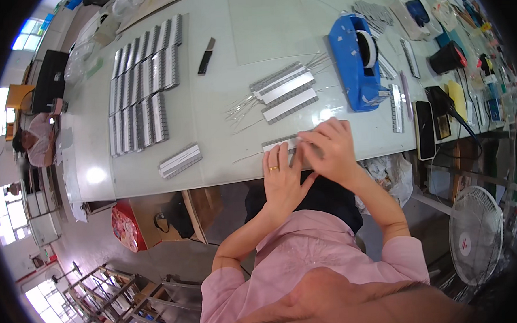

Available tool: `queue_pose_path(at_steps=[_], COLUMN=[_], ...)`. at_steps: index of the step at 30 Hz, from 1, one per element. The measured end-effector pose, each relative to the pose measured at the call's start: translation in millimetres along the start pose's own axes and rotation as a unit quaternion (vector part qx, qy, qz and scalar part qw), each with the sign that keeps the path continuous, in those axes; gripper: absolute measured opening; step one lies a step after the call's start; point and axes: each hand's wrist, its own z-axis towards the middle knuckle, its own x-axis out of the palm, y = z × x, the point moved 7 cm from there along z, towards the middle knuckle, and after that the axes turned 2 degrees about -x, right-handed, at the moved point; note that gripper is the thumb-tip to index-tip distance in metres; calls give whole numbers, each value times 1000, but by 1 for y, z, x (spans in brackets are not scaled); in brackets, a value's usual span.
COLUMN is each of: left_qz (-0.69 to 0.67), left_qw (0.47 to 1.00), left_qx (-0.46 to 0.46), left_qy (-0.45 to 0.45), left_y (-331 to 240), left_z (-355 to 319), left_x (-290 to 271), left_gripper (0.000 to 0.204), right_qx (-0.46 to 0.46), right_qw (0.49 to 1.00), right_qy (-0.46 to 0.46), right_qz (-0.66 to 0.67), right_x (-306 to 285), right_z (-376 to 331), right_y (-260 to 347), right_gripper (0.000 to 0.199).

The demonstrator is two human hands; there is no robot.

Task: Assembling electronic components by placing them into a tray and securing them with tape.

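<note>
A flat grey-and-white strip with ruler-like marked edges (274,143) lies near the front edge of the table, a thin wire-like lead trailing from its left end. My left hand (282,178), with a ring on one finger, rests on it with fingers stretched out. At the strip's right part is my right hand (332,152), fingers bent and tips drawn together; what they pinch is hidden. Just beyond lie more strips (290,106) with thin leads at both ends. A blue tape dispenser (350,71) with a white roll stands to their right.
Rows of similar strips (143,91) lie at the left, one apart (180,161) nearer the edge. A knife (206,57) lies beyond. On the right are a phone (424,130), a black cup (447,58) and cables. A fan (476,235) stands below right; boxes (157,223) sit under the table.
</note>
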Motion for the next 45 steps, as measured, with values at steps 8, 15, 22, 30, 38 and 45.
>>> queue_pose_path(at_steps=[8,15,22,30,38,45], left_qz=[-31,-1,-7,-4,25,30], left_qw=[999,999,1000,1000,1000,999], left_qx=[-4,25,19,15,16,15], left_qy=[-15,-20,-14,-5,-10,0], left_y=[6,5,-1,-3,-4,-3], left_z=[-13,-12,-5,-5,-2,-1], left_x=[11,21,4,6,6,2], left_gripper=[78,66,64,70,71,78], right_qx=[-136,-15,144,112,91,91], right_qw=[955,994,986,989,989,961], right_qy=[191,97,87,88,21,-65], right_qz=[-182,-47,2,-49,-117,-252], right_x=[117,55,28,30,-14,-142], right_z=[28,24,-8,-12,-2,30], right_y=[86,25,-27,-26,-24,-93], right_gripper=[25,16,15,16,13,9])
